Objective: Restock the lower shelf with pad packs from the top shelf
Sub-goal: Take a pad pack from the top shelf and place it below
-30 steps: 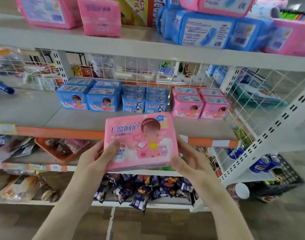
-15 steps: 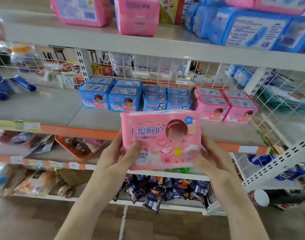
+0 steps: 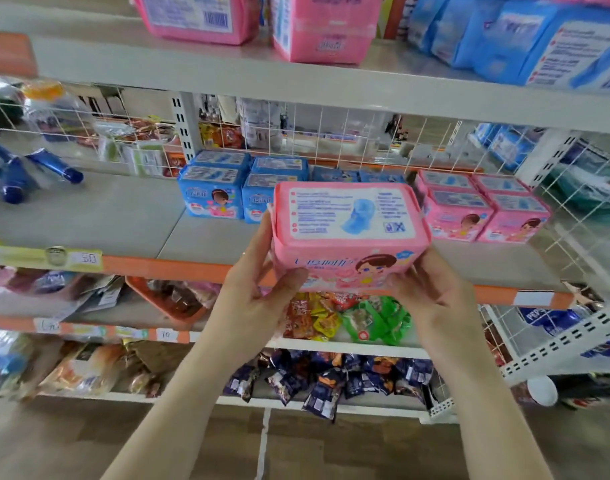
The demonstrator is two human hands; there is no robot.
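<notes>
The left hand [image 3: 262, 292] and right hand [image 3: 431, 292] grip a pink pad pack [image 3: 348, 233] from either side, fingers curled round it, above the lower shelf [image 3: 192, 268].

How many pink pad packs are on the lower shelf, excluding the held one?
4 pink plastic-wrapped pad packs, right of the held pack: front-left, front-right, back-left, back-right. Others may hide behind it.

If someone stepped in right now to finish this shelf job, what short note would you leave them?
Both the left hand and the right hand grip one pink pad pack, held in front of the lower shelf, not yet set down.
Done: a pink row and blue packs stand on that shelf.
Left: set this pack by the pink row; spare packs sit on the top shelf.
</notes>
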